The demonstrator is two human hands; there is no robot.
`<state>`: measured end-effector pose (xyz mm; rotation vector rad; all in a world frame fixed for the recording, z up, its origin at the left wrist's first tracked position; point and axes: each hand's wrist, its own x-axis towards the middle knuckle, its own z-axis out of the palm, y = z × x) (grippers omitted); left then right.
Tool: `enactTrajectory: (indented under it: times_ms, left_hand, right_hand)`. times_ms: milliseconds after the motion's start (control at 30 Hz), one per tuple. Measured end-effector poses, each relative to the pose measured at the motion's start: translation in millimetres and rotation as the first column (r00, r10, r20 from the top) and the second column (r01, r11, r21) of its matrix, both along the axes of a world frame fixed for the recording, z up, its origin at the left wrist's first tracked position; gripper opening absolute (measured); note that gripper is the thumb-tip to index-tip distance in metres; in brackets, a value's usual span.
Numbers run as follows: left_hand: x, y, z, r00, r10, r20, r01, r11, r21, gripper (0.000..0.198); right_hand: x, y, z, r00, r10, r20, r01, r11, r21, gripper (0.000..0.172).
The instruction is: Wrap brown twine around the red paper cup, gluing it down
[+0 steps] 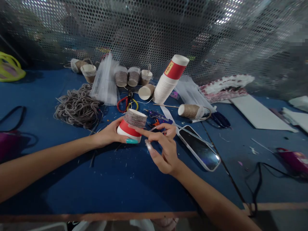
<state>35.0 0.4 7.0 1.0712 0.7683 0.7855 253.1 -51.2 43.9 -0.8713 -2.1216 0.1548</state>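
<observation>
My left hand [112, 132] is wrapped around a red and white paper cup [127, 131], which it holds tilted just above the table. Grey cord [135, 119] is wound in rows round the end of the cup that points up. My right hand [165, 147] has its index finger stretched out to the cup, at the lower edge of the cord. Its thumb stands apart and the other fingers are bent, with nothing visible gripped in them. Behind the right fingers lies a blue glue gun [160, 117], partly hidden. A heap of loose grey cord [77, 107] lies to the left.
A leaning stack of paper cups [169, 80] stands behind, near several cord-wrapped cups [133, 76] and white netting [106, 85]. Scissors [127, 103] lie before them. To the right are a phone [199, 147], a twine-wrapped cup [189, 111] and white board [261, 114]. Perforated metal [144, 35] closes the back.
</observation>
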Motion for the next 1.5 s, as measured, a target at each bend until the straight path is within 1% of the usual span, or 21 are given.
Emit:
enactTrajectory:
  times_ms: [100,267,433,633,867,967,1033,1067,1133,1167,1233,1300,1333,1400,1500]
  left_hand:
    - [0.8,-0.1,-1.1,1.0,0.027,0.004,-0.027,1.0,0.005,0.084]
    - [3.1,-1.6,1.8,0.994,0.055,-0.092,-0.053,0.998,0.026,0.081]
    - [4.3,-3.1,1.6,0.997,0.06,-0.038,-0.058,0.997,0.054,0.079]
    - [3.9,-2.4,-2.0,0.992,0.088,-0.095,-0.081,0.994,0.073,0.078]
    - [3.4,-3.1,-2.7,0.995,0.08,-0.058,-0.075,0.992,0.098,0.077]
    - [2.7,-2.0,-4.8,0.995,0.086,-0.058,-0.08,0.993,0.09,0.074]
    - [1.9,-0.4,-5.9,0.998,0.061,-0.034,-0.059,0.996,0.061,0.069]
    - [1.3,0.6,-6.2,0.999,0.038,-0.002,-0.038,0.999,0.039,0.067]
    - [0.0,2.9,-6.6,0.995,-0.017,0.093,0.018,1.0,-0.006,0.064]
    - [-0.7,4.0,-6.7,0.989,-0.039,0.143,0.043,0.999,-0.026,0.064]
    - [-2.4,5.8,-7.0,0.976,-0.062,0.211,0.076,0.996,-0.056,0.062]
    - [-4.0,6.8,-7.4,0.966,-0.082,0.246,0.102,0.992,-0.069,0.058]
    - [-4.7,7.0,-7.6,0.961,-0.1,0.258,0.12,0.991,-0.065,0.056]
    - [-5.8,6.9,-7.9,0.949,-0.157,0.273,0.176,0.983,-0.045,0.053]
    - [-5.1,5.6,-7.6,0.943,-0.205,0.264,0.217,0.976,-0.018,0.055]
  right_hand:
    - [-1.1,-0.6,0.7,1.0,-0.019,0.013,0.019,1.0,-0.011,0.017]
    - [-3.1,-3.9,2.0,1.0,-0.002,-0.002,0.002,1.0,-0.022,0.011]
    - [-3.4,-5.2,1.6,0.997,-0.058,0.054,0.061,0.996,-0.059,0.011]
    - [-3.7,-5.1,-0.3,0.999,-0.003,0.037,0.004,1.0,-0.03,0.01]
    - [-3.9,-4.1,-1.0,0.998,-0.033,0.052,0.037,0.997,-0.074,0.006]
    - [-3.3,-4.0,-0.9,0.999,-0.002,0.034,0.004,0.999,-0.048,0.008]
    - [-3.2,-2.4,-3.0,0.999,0.01,-0.033,-0.01,1.0,0.013,0.014]
    - [-3.3,-0.7,-4.7,0.995,0.017,-0.097,-0.013,0.999,0.047,0.019]
    - [-3.5,4.2,-8.7,0.97,0.032,-0.24,-0.013,0.997,0.082,0.035]
    - [-3.5,7.1,-10.6,0.959,0.036,-0.283,-0.015,0.997,0.074,0.046]
    - [-2.9,12.8,-14.2,0.963,0.023,-0.27,-0.019,1.0,0.015,0.068]
    - [-1.7,17.1,-17.7,0.983,0.001,-0.185,-0.012,0.998,-0.055,0.081]
    - [-1.0,18.6,-19.7,0.988,0.0,-0.155,-0.012,0.997,-0.081,0.083]
    - [-0.2,20.7,-24.1,0.989,0.006,-0.145,-0.022,0.994,-0.104,0.079]
    - [-2.1,22.1,-30.4,0.984,0.017,-0.175,-0.032,0.996,-0.084,0.074]
